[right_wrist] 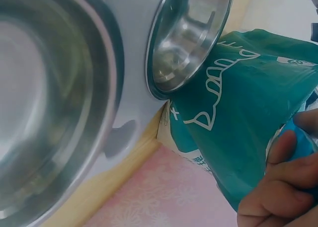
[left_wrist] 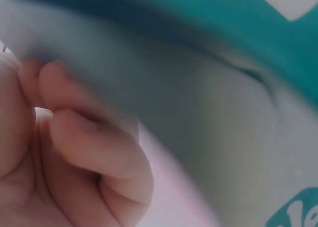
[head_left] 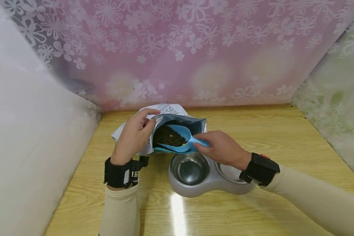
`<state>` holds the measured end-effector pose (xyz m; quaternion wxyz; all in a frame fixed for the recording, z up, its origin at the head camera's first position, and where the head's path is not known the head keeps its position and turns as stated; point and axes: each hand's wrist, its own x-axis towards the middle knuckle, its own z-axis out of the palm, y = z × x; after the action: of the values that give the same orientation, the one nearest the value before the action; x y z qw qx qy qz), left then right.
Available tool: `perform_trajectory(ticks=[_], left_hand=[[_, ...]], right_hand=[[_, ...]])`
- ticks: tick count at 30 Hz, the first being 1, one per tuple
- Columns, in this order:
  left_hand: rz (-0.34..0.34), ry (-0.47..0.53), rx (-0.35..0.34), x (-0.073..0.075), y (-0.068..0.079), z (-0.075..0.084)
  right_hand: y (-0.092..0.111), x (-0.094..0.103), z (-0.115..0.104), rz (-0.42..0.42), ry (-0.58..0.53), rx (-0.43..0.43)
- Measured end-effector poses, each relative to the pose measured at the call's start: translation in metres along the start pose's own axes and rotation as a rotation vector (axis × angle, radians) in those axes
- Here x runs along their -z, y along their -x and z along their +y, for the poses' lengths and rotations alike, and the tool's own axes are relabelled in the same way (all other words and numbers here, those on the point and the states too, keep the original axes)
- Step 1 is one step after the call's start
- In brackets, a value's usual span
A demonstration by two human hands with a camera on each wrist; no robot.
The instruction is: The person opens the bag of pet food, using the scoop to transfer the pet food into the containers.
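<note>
Blue plastic shows in the head view, where the right hand (head_left: 219,147) grips the scoop (head_left: 183,131) by its handle, fingers wrapped closely round it. The scoop sits inside the mouth of the bag (head_left: 178,118), between the hands, with dark grains (head_left: 167,137) lying in it. The left hand (head_left: 132,137) holds the bag's rim, thumb and forefinger spread along the edge; holding that edge wide should give the scoop room. Steel bowls (head_left: 191,170) stand on the near side of the bag, partly beneath the right wrist, so a low lift might knock them. The left wrist view, blurred, shows bent fingers against the bag's pale wall; a firm but gentle grip would likely steady it without pinching the mouth narrow. The right wrist view shows fingertips and thumb closed on the scoop's handle beside the bag's teal side; tipping the scoop slightly back should save spills at the rim.
</note>
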<state>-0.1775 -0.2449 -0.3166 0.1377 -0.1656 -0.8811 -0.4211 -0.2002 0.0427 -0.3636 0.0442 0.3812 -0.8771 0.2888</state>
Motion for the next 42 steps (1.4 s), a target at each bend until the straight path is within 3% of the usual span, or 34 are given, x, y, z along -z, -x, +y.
perform_trajectory(ticks=[15, 21, 31, 42], left_hand=[[-0.012, 0.012, 0.009, 0.000, -0.001, 0.000], [-0.016, 0.008, 0.015, 0.000, 0.000, 0.007], [-0.006, -0.027, -0.008, 0.001, -0.001, -0.001], [-0.012, -0.004, -0.009, 0.002, -0.001, -0.001]], right_hand=[[0.014, 0.000, 0.007, 0.015, -0.130, -0.051], [0.017, -0.001, 0.008, 0.031, -0.147, -0.065], [0.021, -0.001, 0.011, 0.059, -0.148, -0.052], [0.029, -0.004, 0.021, 0.088, -0.279, -0.070]])
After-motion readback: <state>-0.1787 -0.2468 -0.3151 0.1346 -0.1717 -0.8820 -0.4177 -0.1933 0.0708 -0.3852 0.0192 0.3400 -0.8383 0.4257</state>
